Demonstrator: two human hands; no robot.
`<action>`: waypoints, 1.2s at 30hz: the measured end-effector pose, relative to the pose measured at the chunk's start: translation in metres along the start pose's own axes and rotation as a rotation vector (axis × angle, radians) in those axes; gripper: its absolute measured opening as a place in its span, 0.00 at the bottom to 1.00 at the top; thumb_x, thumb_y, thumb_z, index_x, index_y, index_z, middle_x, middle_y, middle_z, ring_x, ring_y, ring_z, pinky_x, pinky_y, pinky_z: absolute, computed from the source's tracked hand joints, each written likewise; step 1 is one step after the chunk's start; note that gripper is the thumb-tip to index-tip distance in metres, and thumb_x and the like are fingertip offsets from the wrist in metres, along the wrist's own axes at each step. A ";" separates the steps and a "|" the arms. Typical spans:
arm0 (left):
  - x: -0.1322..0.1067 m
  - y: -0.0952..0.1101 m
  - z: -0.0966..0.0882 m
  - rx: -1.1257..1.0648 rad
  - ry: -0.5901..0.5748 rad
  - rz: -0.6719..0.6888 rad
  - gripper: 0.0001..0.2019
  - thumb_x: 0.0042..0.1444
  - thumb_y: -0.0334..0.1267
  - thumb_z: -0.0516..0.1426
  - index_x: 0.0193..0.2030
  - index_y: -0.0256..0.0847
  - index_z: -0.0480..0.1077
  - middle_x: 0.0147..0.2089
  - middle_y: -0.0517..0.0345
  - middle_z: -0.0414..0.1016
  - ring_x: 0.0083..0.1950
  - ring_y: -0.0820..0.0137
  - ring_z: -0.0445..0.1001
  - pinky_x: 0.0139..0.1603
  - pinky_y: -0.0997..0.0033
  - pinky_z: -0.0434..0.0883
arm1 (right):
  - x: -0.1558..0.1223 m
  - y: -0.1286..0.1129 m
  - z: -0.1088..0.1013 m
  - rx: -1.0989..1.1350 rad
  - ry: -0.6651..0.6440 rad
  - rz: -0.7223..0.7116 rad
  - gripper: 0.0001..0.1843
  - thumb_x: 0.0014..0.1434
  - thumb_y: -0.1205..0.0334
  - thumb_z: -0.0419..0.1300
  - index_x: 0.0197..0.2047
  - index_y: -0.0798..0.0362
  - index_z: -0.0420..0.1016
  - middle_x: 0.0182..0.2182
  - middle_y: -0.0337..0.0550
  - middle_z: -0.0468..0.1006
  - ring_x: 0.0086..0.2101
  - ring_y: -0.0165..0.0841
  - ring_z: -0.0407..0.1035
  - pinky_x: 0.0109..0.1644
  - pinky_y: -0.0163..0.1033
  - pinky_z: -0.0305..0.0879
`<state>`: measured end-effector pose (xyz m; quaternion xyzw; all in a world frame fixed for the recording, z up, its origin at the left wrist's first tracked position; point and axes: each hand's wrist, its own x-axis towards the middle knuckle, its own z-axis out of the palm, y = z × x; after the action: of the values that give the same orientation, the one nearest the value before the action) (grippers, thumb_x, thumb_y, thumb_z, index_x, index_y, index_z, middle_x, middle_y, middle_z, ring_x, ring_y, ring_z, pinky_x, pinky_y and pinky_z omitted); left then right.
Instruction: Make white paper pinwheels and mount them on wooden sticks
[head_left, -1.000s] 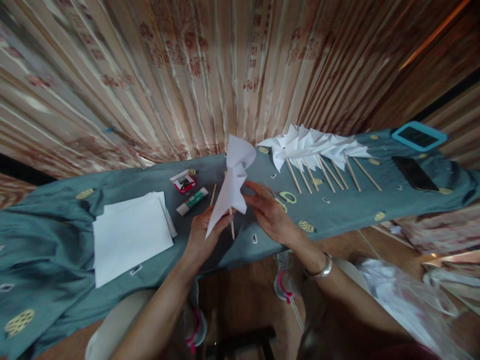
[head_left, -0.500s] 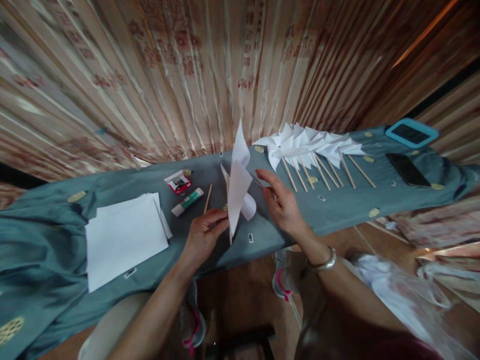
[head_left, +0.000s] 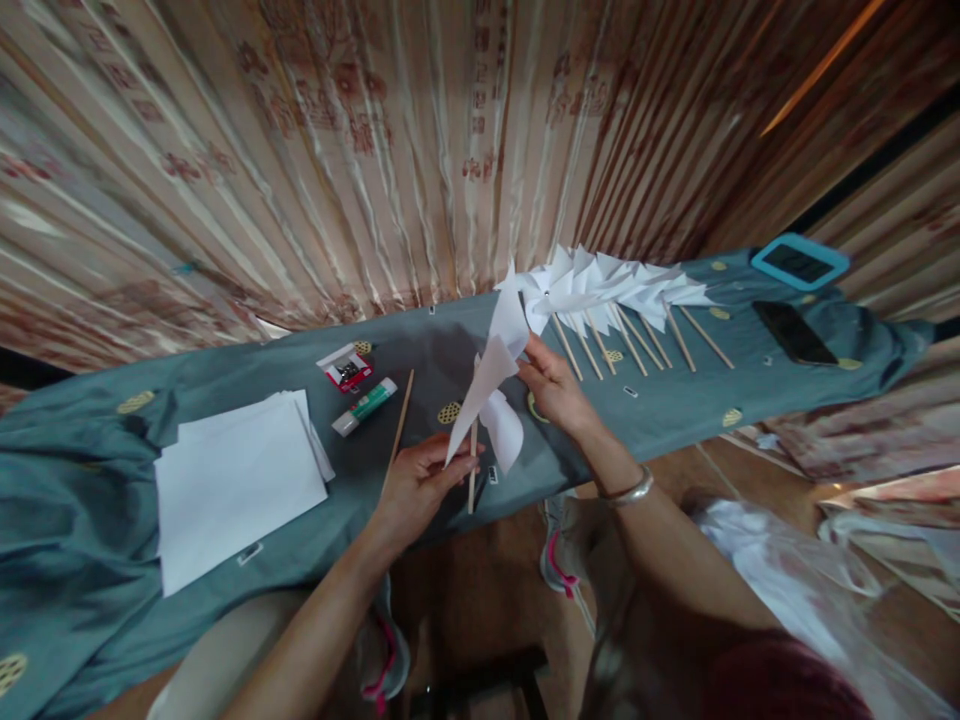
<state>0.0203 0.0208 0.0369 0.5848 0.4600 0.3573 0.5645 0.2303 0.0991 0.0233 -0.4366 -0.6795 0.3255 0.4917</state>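
Note:
My left hand (head_left: 421,484) is closed around the thin wooden stick (head_left: 472,490) of a white paper pinwheel (head_left: 486,385), below its blades. The pinwheel is held upright above the cloth, seen partly edge-on. At its right side my right hand (head_left: 556,388) has bent fingers closed at the edge of an upper blade; the blade partly covers the fingertips. A row of white pinwheels (head_left: 592,285) lies behind and to the right, overlapping, their sticks pointing toward me. Left of the held pinwheel, a loose wooden stick (head_left: 403,415) lies just beyond my left hand.
A grey-green cloth (head_left: 420,350) covers the narrow table. On the left lie stacked white paper sheets (head_left: 240,480), a glue stick (head_left: 364,406) and a small red-and-white box (head_left: 346,369). A dark phone (head_left: 793,333) and a blue-framed device (head_left: 801,262) lie at right. A curtain (head_left: 420,180) hangs behind.
My right hand has come in to the pinwheel's blades, its fingers drawing together. The pinwheel has turned and leans differently, showing more of its stick. The view has shifted slightly right.

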 end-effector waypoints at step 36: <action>0.003 -0.001 -0.003 -0.163 0.147 -0.084 0.12 0.42 0.41 0.66 0.34 0.39 0.76 0.30 0.58 0.80 0.32 0.67 0.78 0.39 0.67 0.75 | -0.014 -0.016 0.004 -0.359 0.085 -0.064 0.31 0.58 0.73 0.48 0.64 0.47 0.63 0.66 0.44 0.59 0.67 0.37 0.49 0.71 0.54 0.47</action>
<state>0.0183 0.0250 0.0356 0.4893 0.4936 0.4114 0.5896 0.2243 0.0797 0.0303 -0.5089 -0.7188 0.1642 0.4443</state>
